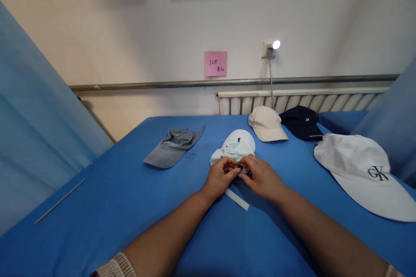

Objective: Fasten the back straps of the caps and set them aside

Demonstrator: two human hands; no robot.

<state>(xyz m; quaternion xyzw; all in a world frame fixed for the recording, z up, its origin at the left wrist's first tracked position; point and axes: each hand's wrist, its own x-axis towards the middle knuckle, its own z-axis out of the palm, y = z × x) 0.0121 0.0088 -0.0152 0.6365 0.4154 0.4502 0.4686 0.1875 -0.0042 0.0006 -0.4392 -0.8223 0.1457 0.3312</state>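
Note:
A small white cap (236,143) with a dark emblem lies on the blue table (113,199), its back facing me. Both hands meet at the cap's rear. My left hand (221,177) pinches the strap area, fingers curled. My right hand (260,176) pinches a small dark buckle at the same spot. A loose white strap end (238,199) trails out below my hands toward me.
A grey cap (173,147) lies flattened to the left. A beige cap (266,124) and a dark navy cap (302,122) sit at the back. A large white cap (364,173) with black letters lies at right. A thin stick (60,201) rests near the left edge.

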